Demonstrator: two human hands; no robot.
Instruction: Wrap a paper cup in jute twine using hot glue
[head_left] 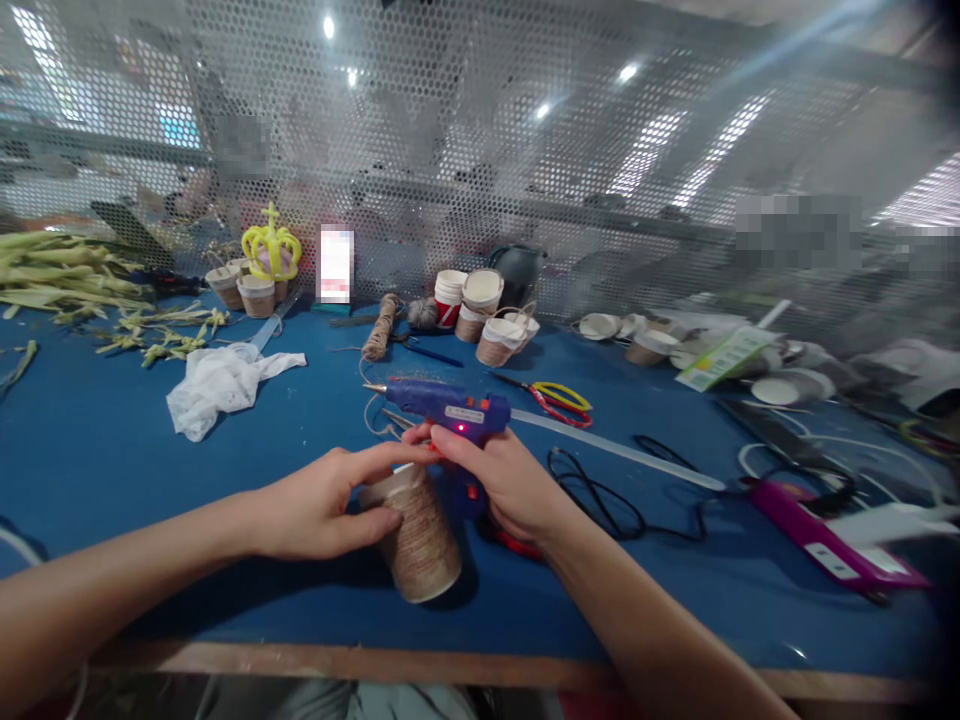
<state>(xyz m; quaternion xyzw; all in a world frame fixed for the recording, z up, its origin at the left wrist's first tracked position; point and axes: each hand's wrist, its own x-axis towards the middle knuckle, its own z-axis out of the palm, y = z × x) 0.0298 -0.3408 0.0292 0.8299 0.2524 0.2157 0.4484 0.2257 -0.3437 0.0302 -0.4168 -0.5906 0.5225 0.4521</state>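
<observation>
A paper cup point(421, 535) wrapped in brown twine tilts near the table's front edge, its white rim toward the top. My left hand point(330, 505) grips it with the thumb on its side, while the index finger stretches across to my right fingers. In my right hand point(510, 485) is a blue hot glue gun point(442, 402), its metal nozzle pointing left and a red light glowing on its body. A long clear glue stick point(622, 450) sticks out of the gun's back. Loose twine point(379, 415) lies behind the cup, partly hidden by the gun and fingers.
Red-and-yellow-handled pliers point(559, 398), a twine bundle point(381, 328) and stacked cups point(480, 300) lie beyond the gun. A white cloth point(217, 388) is at left. A black cable point(600, 505) and a purple power strip point(825, 540) are at right. Perforated metal point(450, 130) stands behind.
</observation>
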